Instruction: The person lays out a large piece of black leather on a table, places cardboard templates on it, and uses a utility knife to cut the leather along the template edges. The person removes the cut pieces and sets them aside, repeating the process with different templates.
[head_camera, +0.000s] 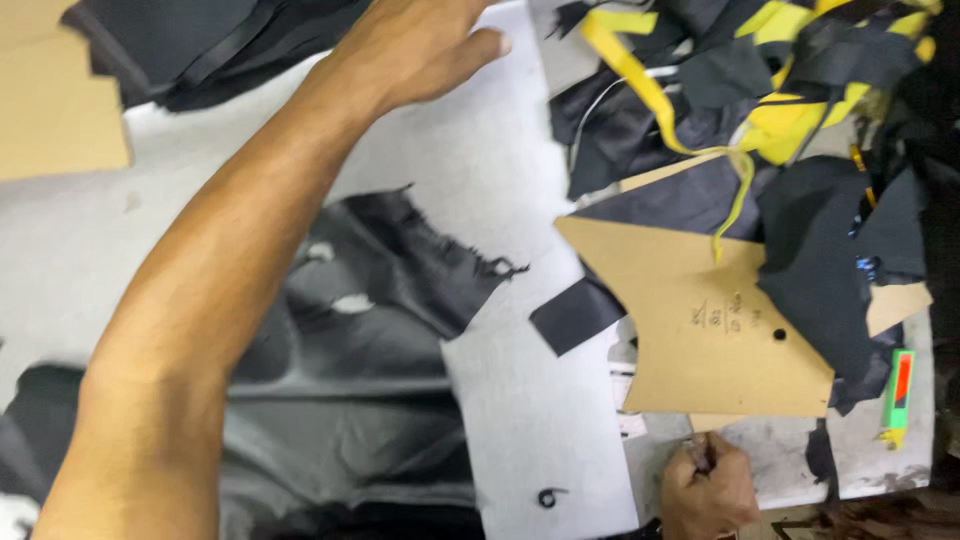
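My left hand (415, 45) reaches far up across the table, palm down and fingers spread on a grey sheet (470, 170) near a pile of black fabric (200, 40). My left forearm crosses the left half of the view. My right hand (707, 490) is at the bottom edge, fingers closed around a small dark pen-like tool whose tip points up toward a brown cardboard pattern piece (700, 320). Dark grey fabric (370, 330) lies spread under my left arm.
A heap of black and yellow fabric scraps (780, 90) with a yellow strap fills the upper right. A green and orange marker (898, 395) lies at the right. Another cardboard piece (55, 100) sits at the upper left. A black scrap (575, 315) rests beside the pattern.
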